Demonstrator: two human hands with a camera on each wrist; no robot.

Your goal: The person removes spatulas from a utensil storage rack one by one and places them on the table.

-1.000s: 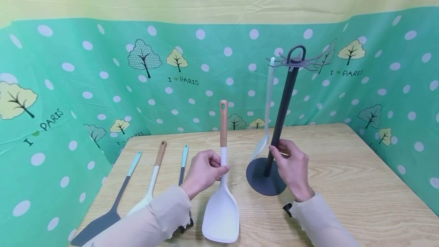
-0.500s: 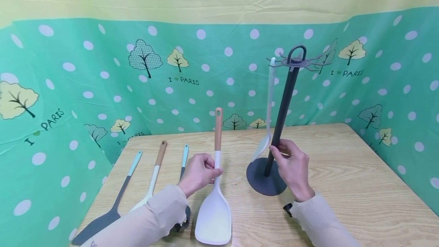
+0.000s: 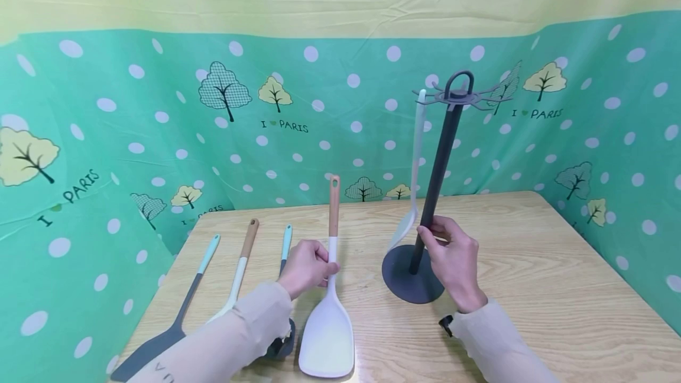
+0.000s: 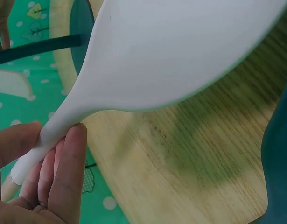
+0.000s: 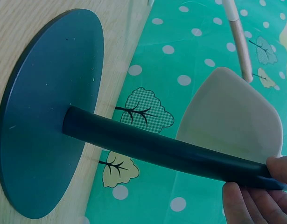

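My left hand [image 3: 308, 268] pinches the white neck of a spatula [image 3: 327, 336] with a broad blade and a wooden handle. Its blade faces up, low over the front of the table; the left wrist view shows thumb and fingers on the neck. On the right, my right hand [image 3: 454, 259] grips the lower pole of a dark utensil stand [image 3: 438, 170], which has a round base and a ring of hooks on top. From a left hook hangs a pale spatula with a mint handle end, its blade [image 5: 232, 116] beside the pole in the right wrist view.
Left of my left hand lie a dark grey turner [image 3: 159, 341] with a mint handle, a white utensil [image 3: 237, 279] with a wooden handle, and a dark utensil [image 3: 286, 247] with a mint handle, partly behind my arm. Polka-dot cloth [image 3: 319, 87] surrounds the wooden table [image 3: 511, 253].
My left hand has moved left with the white spatula, and its handle end has come lower. My right hand and the stand have stayed in place.
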